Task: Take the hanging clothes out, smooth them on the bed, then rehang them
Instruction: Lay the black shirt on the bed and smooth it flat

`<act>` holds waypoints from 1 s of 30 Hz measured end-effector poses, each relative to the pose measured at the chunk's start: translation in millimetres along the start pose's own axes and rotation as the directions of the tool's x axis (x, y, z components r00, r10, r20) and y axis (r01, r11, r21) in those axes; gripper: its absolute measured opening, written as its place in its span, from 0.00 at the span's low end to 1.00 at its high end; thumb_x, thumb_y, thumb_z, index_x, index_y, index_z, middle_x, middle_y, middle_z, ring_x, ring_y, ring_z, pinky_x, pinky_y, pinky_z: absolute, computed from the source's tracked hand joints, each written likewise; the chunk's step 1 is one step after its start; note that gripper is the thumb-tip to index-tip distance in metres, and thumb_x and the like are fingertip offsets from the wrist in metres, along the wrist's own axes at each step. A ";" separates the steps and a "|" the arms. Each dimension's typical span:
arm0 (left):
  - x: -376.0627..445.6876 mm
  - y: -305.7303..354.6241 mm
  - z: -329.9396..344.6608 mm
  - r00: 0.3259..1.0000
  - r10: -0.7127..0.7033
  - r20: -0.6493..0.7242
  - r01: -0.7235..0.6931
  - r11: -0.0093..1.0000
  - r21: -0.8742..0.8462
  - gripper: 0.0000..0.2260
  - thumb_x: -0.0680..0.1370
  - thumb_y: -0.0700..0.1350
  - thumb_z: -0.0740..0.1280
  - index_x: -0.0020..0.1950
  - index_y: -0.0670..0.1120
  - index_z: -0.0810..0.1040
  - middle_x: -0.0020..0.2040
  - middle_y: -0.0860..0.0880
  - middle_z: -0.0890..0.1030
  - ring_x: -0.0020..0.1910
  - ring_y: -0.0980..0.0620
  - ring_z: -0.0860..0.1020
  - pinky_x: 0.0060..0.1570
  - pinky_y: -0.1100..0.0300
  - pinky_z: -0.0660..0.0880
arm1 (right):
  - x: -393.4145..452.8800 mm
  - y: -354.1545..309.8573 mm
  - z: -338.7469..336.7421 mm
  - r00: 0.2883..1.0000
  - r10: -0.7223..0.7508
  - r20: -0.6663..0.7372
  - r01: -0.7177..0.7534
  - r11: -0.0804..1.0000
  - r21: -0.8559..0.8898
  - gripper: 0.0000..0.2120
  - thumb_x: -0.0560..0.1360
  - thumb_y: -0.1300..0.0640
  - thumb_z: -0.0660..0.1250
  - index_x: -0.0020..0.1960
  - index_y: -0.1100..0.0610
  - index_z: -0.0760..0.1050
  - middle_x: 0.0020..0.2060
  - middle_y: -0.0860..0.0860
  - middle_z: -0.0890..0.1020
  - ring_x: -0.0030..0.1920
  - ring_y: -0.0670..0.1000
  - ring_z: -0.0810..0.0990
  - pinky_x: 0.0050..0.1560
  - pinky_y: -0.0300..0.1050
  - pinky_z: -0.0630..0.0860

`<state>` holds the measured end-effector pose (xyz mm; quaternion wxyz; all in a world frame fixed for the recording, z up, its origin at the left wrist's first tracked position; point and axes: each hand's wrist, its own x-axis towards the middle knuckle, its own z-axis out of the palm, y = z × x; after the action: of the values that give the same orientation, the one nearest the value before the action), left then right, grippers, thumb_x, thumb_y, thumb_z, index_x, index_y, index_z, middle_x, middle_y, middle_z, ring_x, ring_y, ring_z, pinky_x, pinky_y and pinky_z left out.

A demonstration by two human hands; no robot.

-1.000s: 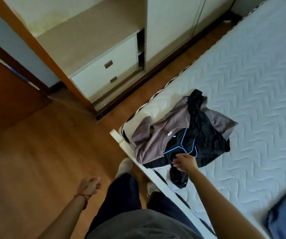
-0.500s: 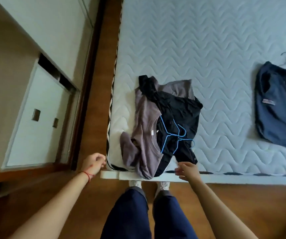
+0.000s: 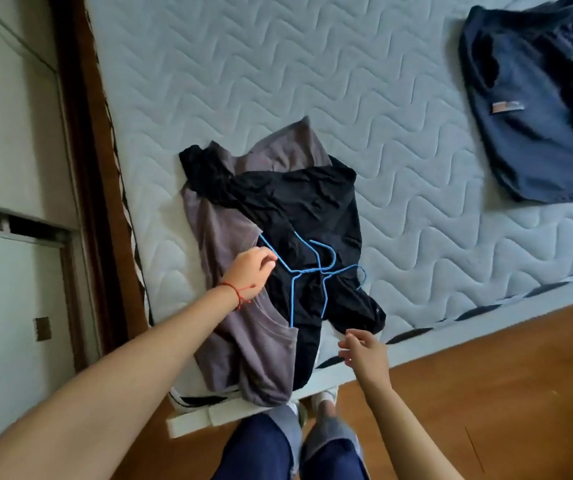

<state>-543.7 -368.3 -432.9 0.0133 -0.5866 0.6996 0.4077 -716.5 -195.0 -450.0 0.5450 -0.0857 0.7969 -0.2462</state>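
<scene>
Since half a second ago the left hand (image 3: 251, 271) has swung in from beside the bed corner onto the clothes, and the right hand (image 3: 364, 351) has lifted off the mattress edge.

White quilted mattress (image 3: 312, 81) fills most of the view. A navy blue garment (image 3: 537, 109) lies flat on it at the far right, well apart from the pile.

Pile sits at the near corner of the bed: grey-brown cotton T-shirt (image 3: 243, 327) underneath, its hem hanging over the edge; crumpled black thin-fabric shirt (image 3: 295, 206) on top.

Two blue wire hangers (image 3: 307, 271) lie tangled on the black shirt, shoulders tucked into the fabric, hooks pointing right.

Left hand — fingers curled at the upper hanger wire where grey meets black; whether they pinch the wire or the cloth, cannot tell. Right hand hovers just off the black hem, fingers loose and slightly spread, holding nothing.

Judgement: both shirts are light and limp and will bunch and slide — take them by the shoulder seams or hem corners. Hangers are stiff but springy and likely to snag each other; lift them by the hooks.
</scene>
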 end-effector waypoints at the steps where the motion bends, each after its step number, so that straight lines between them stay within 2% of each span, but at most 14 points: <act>1: 19.5 2.6 3.6 0.999 0.034 -0.025 -0.033 0.999 0.031 0.10 0.77 0.38 0.61 0.55 0.39 0.78 0.55 0.40 0.80 0.56 0.41 0.77 0.58 0.55 0.70 | 6.5 2.5 4.4 1.000 -0.001 -0.004 0.001 1.000 0.018 0.08 0.78 0.60 0.58 0.54 0.58 0.73 0.40 0.53 0.80 0.40 0.52 0.79 0.46 0.48 0.75; 5: 84.1 3.8 15.6 0.988 0.152 -0.020 -0.139 0.945 0.295 0.14 0.77 0.39 0.60 0.62 0.44 0.74 0.62 0.44 0.75 0.63 0.43 0.71 0.62 0.51 0.67 | 28.8 13.1 26.5 0.999 -0.029 0.014 0.030 0.999 -0.028 0.10 0.78 0.56 0.59 0.56 0.56 0.74 0.47 0.52 0.80 0.49 0.52 0.80 0.48 0.45 0.74; 7: 104.9 0.5 18.6 0.975 0.220 0.044 -0.213 0.848 0.486 0.17 0.78 0.40 0.59 0.66 0.48 0.71 0.67 0.48 0.72 0.67 0.47 0.67 0.64 0.51 0.63 | 36.9 16.6 37.8 0.999 -0.036 0.009 0.037 0.998 -0.048 0.12 0.77 0.55 0.61 0.59 0.57 0.74 0.50 0.52 0.80 0.51 0.50 0.78 0.49 0.43 0.72; 11: 125.7 -9.3 21.4 0.953 0.275 0.128 -0.289 0.697 0.657 0.18 0.77 0.40 0.60 0.67 0.50 0.69 0.68 0.50 0.70 0.68 0.49 0.66 0.66 0.52 0.57 | 46.3 22.0 51.1 0.999 -0.027 -0.021 0.025 0.998 -0.057 0.13 0.77 0.55 0.63 0.60 0.57 0.73 0.49 0.49 0.79 0.51 0.49 0.76 0.54 0.41 0.71; 13: 131.2 -13.5 23.6 0.942 0.315 0.118 -0.304 0.647 0.699 0.17 0.77 0.40 0.61 0.65 0.48 0.71 0.64 0.47 0.73 0.65 0.46 0.68 0.65 0.51 0.58 | 48.9 24.7 55.0 1.000 -0.015 0.004 0.015 0.997 -0.077 0.09 0.76 0.55 0.63 0.56 0.56 0.74 0.46 0.49 0.79 0.48 0.48 0.77 0.51 0.39 0.72; 15: 134.6 -15.6 24.9 0.929 0.350 0.122 -0.329 0.624 0.709 0.13 0.75 0.39 0.64 0.60 0.45 0.75 0.58 0.45 0.76 0.60 0.44 0.72 0.62 0.50 0.62 | 50.0 25.3 57.7 0.998 -0.018 0.052 0.022 0.996 -0.081 0.04 0.76 0.58 0.64 0.42 0.54 0.73 0.35 0.46 0.76 0.37 0.43 0.74 0.39 0.31 0.69; 17: 133.3 -15.4 21.0 0.892 0.428 0.145 -0.390 0.566 0.726 0.08 0.69 0.37 0.70 0.47 0.43 0.79 0.46 0.44 0.80 0.49 0.43 0.78 0.55 0.51 0.70 | 50.0 27.8 58.3 0.996 -0.051 0.070 0.057 0.994 -0.089 0.14 0.75 0.61 0.64 0.32 0.55 0.66 0.27 0.47 0.69 0.29 0.42 0.66 0.32 0.32 0.65; 19: 132.5 -11.5 11.3 0.844 0.496 0.205 -0.475 0.512 0.716 0.08 0.60 0.36 0.75 0.35 0.44 0.80 0.33 0.45 0.80 0.35 0.44 0.80 0.46 0.53 0.77 | 44.2 25.9 54.1 0.997 -0.072 0.031 0.075 0.994 -0.079 0.12 0.75 0.61 0.65 0.33 0.58 0.70 0.29 0.50 0.72 0.31 0.42 0.68 0.34 0.32 0.65; 20: 131.4 -9.5 4.9 0.843 0.491 0.221 -0.490 0.530 0.692 0.07 0.60 0.37 0.75 0.34 0.43 0.81 0.33 0.44 0.80 0.33 0.44 0.80 0.44 0.54 0.78 | 41.0 23.3 50.5 0.996 -0.083 0.010 0.084 0.994 -0.063 0.08 0.75 0.59 0.65 0.38 0.60 0.75 0.33 0.51 0.77 0.35 0.43 0.72 0.39 0.34 0.67; 21: 127.7 -4.2 -2.8 0.858 0.461 0.229 -0.487 0.585 0.649 0.05 0.64 0.38 0.74 0.38 0.42 0.82 0.37 0.42 0.81 0.38 0.43 0.80 0.46 0.54 0.77 | 37.1 19.8 46.0 0.995 -0.097 -0.012 0.097 0.994 -0.046 0.06 0.76 0.58 0.65 0.43 0.60 0.77 0.37 0.50 0.79 0.39 0.44 0.75 0.43 0.36 0.69; 23: 119.3 5.4 -19.0 0.922 0.354 0.154 -0.372 0.705 0.604 0.08 0.74 0.40 0.67 0.51 0.40 0.82 0.50 0.39 0.80 0.52 0.40 0.76 0.54 0.51 0.71 | 27.7 7.9 34.7 0.987 -0.151 -0.055 0.150 0.989 -0.022 0.05 0.76 0.58 0.65 0.48 0.58 0.78 0.40 0.47 0.80 0.43 0.44 0.77 0.46 0.37 0.69; 24: 114.8 7.2 -27.8 0.939 0.322 0.118 -0.329 0.749 0.576 0.10 0.76 0.41 0.64 0.53 0.40 0.81 0.53 0.39 0.80 0.55 0.40 0.74 0.55 0.50 0.70 | 22.7 -0.6 28.2 0.978 -0.190 -0.081 0.188 0.982 -0.028 0.06 0.76 0.58 0.65 0.50 0.59 0.79 0.42 0.47 0.81 0.45 0.45 0.78 0.47 0.37 0.70; 27: 94.4 15.1 -62.1 0.928 0.372 0.011 -0.332 0.814 0.476 0.09 0.75 0.39 0.65 0.52 0.39 0.82 0.51 0.38 0.81 0.54 0.40 0.76 0.54 0.49 0.71 | 6.5 -31.3 10.7 0.943 -0.302 -0.138 0.297 0.953 -0.053 0.10 0.76 0.58 0.66 0.54 0.60 0.79 0.44 0.48 0.81 0.48 0.46 0.78 0.50 0.38 0.73; 30: 74.5 21.2 -100.6 0.906 0.419 -0.058 -0.361 0.837 0.412 0.08 0.73 0.37 0.66 0.49 0.37 0.83 0.47 0.36 0.82 0.50 0.39 0.79 0.52 0.49 0.72 | -12.8 -62.7 -3.2 0.889 -0.427 -0.167 0.412 0.904 -0.119 0.11 0.75 0.58 0.66 0.56 0.60 0.79 0.42 0.47 0.79 0.45 0.44 0.76 0.42 0.27 0.69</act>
<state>-538.2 -488.0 -391.1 -0.0042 -0.4449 0.8706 0.2098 -722.7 -243.0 -408.0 0.3970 -0.2539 0.8169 -0.3327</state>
